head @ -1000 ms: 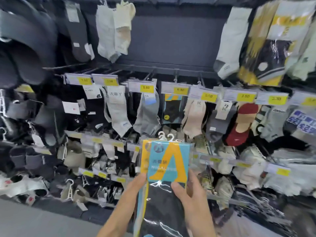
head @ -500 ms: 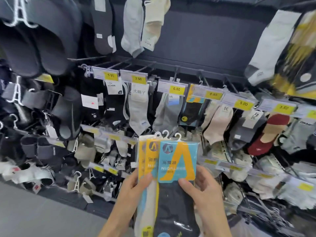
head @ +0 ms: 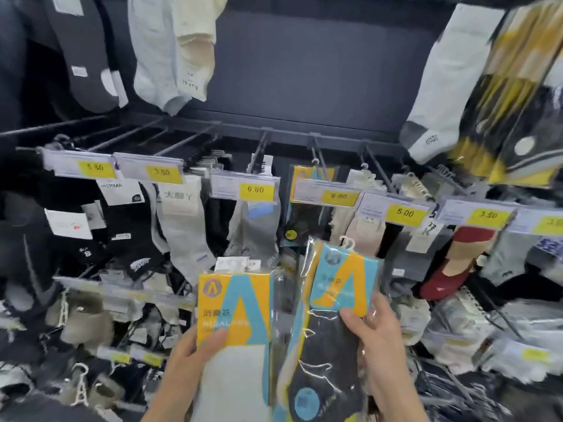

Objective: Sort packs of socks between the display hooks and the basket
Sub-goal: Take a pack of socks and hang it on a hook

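My left hand (head: 195, 357) holds a pack of white socks (head: 234, 324) with a yellow card bearing a blue letter A. My right hand (head: 377, 345) holds a pack of dark socks (head: 332, 327) with a blue card and a yellow A, tilted to the right, its white hanger at the top. Both packs sit low in the middle, in front of the display hooks (head: 316, 153). A matching dark pack (head: 304, 220) hangs behind the 6.80 price tag (head: 338, 196). No basket is in view.
Rows of hooks with yellow price tags carry grey socks (head: 253, 236), black socks (head: 128, 226), beige socks (head: 362, 236) and red socks (head: 451, 269). More socks hang above at left and right. Lower rows are crowded with loose pairs. A dark back panel (head: 304, 65) lies behind.
The stacked packs have been split: my left hand now keeps the yellow-card white pack, my right hand has drawn the blue-card dark pack off to the right. The view has moved closer to the hooks.
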